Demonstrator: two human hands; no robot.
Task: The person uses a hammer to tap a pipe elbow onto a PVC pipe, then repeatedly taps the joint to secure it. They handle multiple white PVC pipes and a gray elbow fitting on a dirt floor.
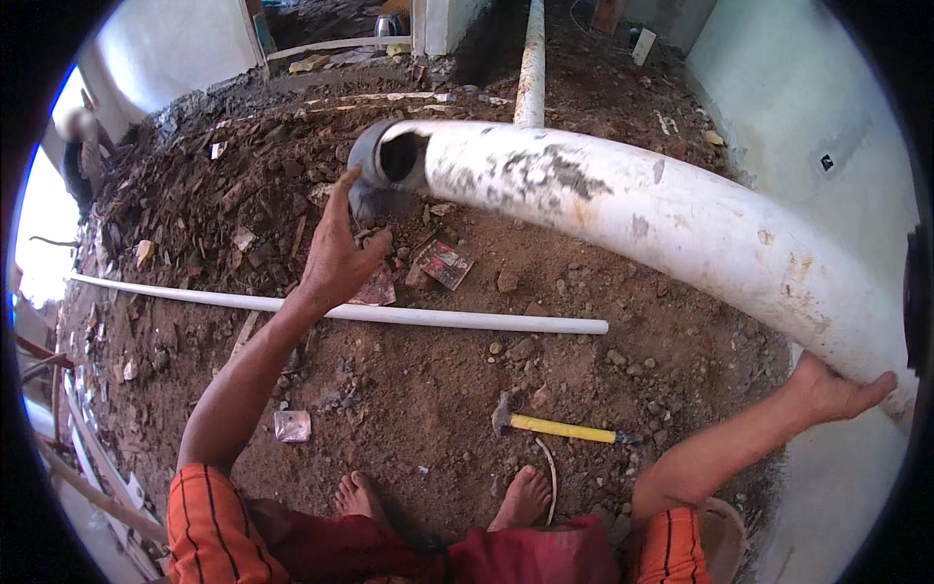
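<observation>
A thick white plastic pipe [623,200], stained dark in places, slants across the upper right above the dirt. On its left end is a grey pipe fitting [368,161] with a dark round opening facing me. My left hand [342,251] reaches up to this fitting, its fingers stretched out, a fingertip touching the lower left rim and the thumb apart. At the pipe's near right end, my right hand [839,389] grips it from below; the thumb shows, while most fingers are hidden behind the pipe.
A thin white pipe [467,317] lies across the dirt, passing under my left forearm. Nearer my feet is a hammer [559,426] with a yellow handle. Another narrow pipe [530,73] runs away at the back. Walls [812,107] stand right; a person [83,156] is far left.
</observation>
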